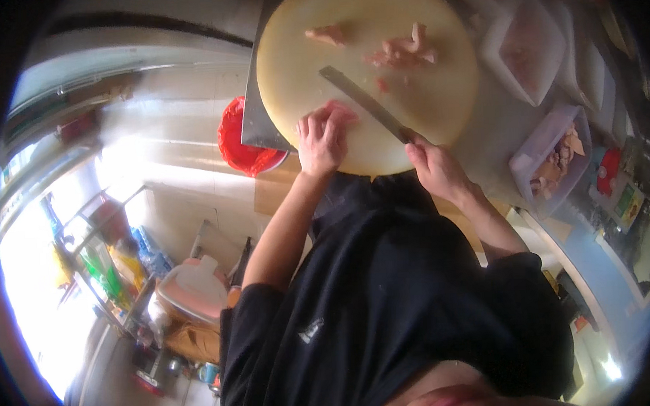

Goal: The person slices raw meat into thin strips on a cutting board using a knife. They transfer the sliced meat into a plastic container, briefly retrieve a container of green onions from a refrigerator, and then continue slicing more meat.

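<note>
My left hand [320,140] presses a piece of raw meat [343,113] onto a large round cutting board [297,76], near the board's front left. In my right hand [437,166] is the handle of a cleaver-like knife [361,100]. Its blade points up and left across the board, to the right of the held meat, apparently just apart from it. Farther back on the board lie a heap of pale pink meat pieces [403,52] and one smaller piece [328,35]. A small red scrap [382,84] rests between the heap and the blade.
A bin with a red liner [235,141] stands below the board's left edge. To the right are a white tray with a reddish inside [528,52], a clear plastic tub [524,164] of meat pieces and a scale [624,203]. A cluttered rack [109,256] stands at lower left.
</note>
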`<move>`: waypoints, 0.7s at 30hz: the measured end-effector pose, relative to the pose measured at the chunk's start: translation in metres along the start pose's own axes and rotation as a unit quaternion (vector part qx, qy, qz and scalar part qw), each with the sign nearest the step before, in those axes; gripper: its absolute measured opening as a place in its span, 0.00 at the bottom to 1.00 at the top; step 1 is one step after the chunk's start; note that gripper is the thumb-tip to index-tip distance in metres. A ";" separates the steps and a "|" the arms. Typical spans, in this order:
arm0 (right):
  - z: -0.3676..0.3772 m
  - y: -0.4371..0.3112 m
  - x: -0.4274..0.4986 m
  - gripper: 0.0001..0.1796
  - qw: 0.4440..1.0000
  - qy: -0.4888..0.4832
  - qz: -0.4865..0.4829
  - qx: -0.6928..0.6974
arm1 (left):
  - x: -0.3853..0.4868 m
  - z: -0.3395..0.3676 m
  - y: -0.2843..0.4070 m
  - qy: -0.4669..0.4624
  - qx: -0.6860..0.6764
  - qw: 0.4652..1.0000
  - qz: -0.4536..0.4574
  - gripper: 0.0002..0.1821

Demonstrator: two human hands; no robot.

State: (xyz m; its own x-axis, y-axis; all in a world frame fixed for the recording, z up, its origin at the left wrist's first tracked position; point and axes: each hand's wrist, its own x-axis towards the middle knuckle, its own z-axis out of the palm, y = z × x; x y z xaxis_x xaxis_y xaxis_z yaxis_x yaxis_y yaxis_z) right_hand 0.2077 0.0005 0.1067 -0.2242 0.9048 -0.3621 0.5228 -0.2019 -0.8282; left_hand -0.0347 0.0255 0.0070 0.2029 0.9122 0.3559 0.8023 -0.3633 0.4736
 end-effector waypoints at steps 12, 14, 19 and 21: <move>-0.009 -0.018 -0.025 0.21 0.994 -0.097 0.052 -0.017 | 0.003 0.001 0.000 -0.006 0.006 1.000 0.003 0.25; -0.001 -0.019 -0.005 0.21 0.997 -0.062 -0.033 -0.035 | 0.002 -0.001 -0.002 -0.017 -0.009 1.000 0.005 0.25; 0.037 -0.016 0.064 0.20 0.994 -0.059 -0.088 0.003 | 0.002 -0.001 -0.005 -0.011 -0.010 1.000 0.004 0.23; 0.035 -0.011 0.065 0.22 0.991 -0.068 -0.107 0.030 | 0.004 -0.001 -0.005 0.018 -0.034 0.999 0.025 0.22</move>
State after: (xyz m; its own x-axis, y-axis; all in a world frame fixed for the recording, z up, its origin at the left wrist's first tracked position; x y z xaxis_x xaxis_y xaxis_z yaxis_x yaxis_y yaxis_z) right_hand 0.1587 0.0488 0.0777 -0.4362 0.8711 -0.2257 0.4026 -0.0354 -0.9147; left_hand -0.0382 0.0311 0.0066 0.2209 0.8855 0.4087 0.7508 -0.4218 0.5083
